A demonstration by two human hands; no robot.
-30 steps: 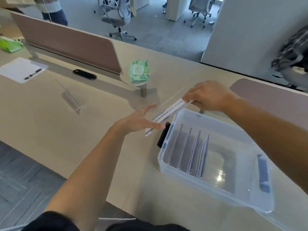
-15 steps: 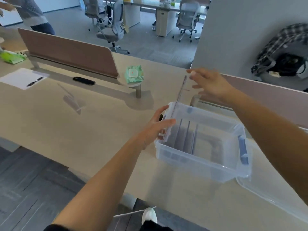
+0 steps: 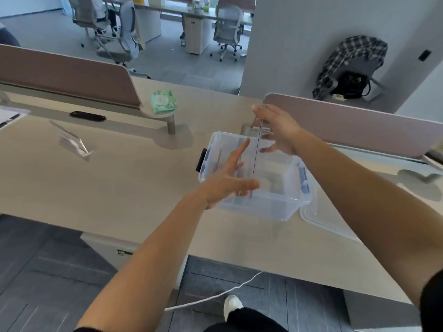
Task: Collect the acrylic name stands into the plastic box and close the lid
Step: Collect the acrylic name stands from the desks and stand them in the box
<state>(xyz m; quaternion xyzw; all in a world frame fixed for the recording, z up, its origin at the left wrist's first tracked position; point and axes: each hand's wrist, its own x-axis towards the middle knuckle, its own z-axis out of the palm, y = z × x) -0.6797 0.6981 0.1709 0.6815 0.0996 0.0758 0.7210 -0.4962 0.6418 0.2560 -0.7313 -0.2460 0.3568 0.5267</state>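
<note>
right hand point(image 3: 279, 130) pinches stand point(image 3: 257, 152) by its top, edge-on over box point(image 3: 263, 207). left hand point(image 3: 226, 183) fingers straight at its lower end; contact unclear. lid point(image 3: 321, 224) partly behind forearm.

An open-plan office: long desks point(image 3: 96, 178), partition screens point(image 3: 67, 75), and wheeled swivel chairs point(image 3: 227, 32).

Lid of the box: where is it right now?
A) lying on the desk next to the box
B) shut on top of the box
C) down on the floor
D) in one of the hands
A: the clear lid lies flat on the desk, just right of the box, whose top is open.
</note>
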